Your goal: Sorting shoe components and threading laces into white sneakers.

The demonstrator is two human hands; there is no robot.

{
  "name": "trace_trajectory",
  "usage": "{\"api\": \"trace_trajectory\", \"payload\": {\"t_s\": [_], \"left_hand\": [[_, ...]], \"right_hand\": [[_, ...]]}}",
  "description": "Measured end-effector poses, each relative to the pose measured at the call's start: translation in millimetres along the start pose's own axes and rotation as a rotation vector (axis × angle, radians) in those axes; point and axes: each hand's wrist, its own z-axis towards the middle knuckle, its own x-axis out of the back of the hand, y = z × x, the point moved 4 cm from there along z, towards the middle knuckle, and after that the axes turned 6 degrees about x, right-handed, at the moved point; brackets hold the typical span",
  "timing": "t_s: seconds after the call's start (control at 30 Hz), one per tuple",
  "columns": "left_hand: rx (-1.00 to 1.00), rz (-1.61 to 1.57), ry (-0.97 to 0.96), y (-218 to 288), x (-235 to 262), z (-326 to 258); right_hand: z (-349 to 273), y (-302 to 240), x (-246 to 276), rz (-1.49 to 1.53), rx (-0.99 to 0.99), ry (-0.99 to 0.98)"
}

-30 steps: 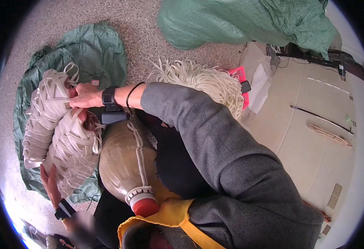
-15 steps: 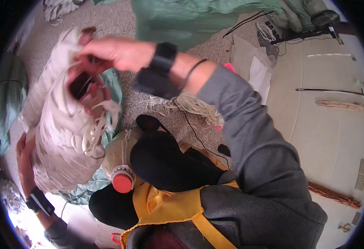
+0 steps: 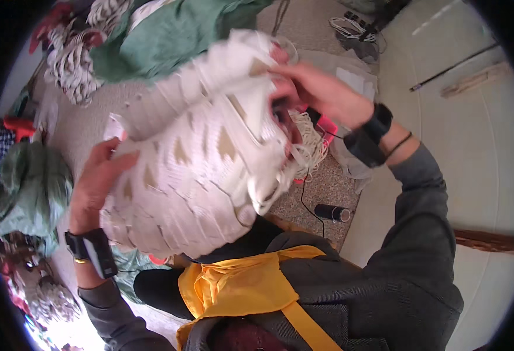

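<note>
While the right hand (image 3: 304,82) grips one end of the white bundle (image 3: 192,164), the left hand (image 3: 96,181) half-opens around the other. The bundle partly hides white cords (image 3: 312,143) and a green sack (image 3: 157,44).

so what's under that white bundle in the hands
Past its lower edge show part of a red cap, some green sheeting and black clothing. The white bundle covers whatever else lies beneath, so I can't tell.

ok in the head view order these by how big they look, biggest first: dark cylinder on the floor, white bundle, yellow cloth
1. White bundle, possibly exaggerated by nearness to the camera
2. Yellow cloth
3. Dark cylinder
</note>
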Motion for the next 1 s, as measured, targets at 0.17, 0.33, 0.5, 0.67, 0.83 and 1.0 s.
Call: {"api": "trace_trajectory", "payload": {"t_s": [0.17,0.33,0.5,0.67,0.83,1.0], "left_hand": [[-0.002,0.227,-0.249,33,-116,29],[-0.061,0.413,-0.471,60,-183,65],[-0.381,0.588,-0.449,112,-245,102],[-0.851,0.572,-0.295,225,-315,97],[-1.330,0.411,-0.273,246,-346,69],[-1.037,0.749,-0.050,155,-268,91]], "right_hand": [[-85,84,88,0.095,-0.140,0.195],[-142,134,119,0.257,-0.183,0.361],[-179,128,173,0.305,-0.025,0.528],[-219,92,231,0.262,0.383,0.913],[-186,121,357,0.296,0.582,1.074],[-139,252,491,0.239,0.312,1.102]]}}
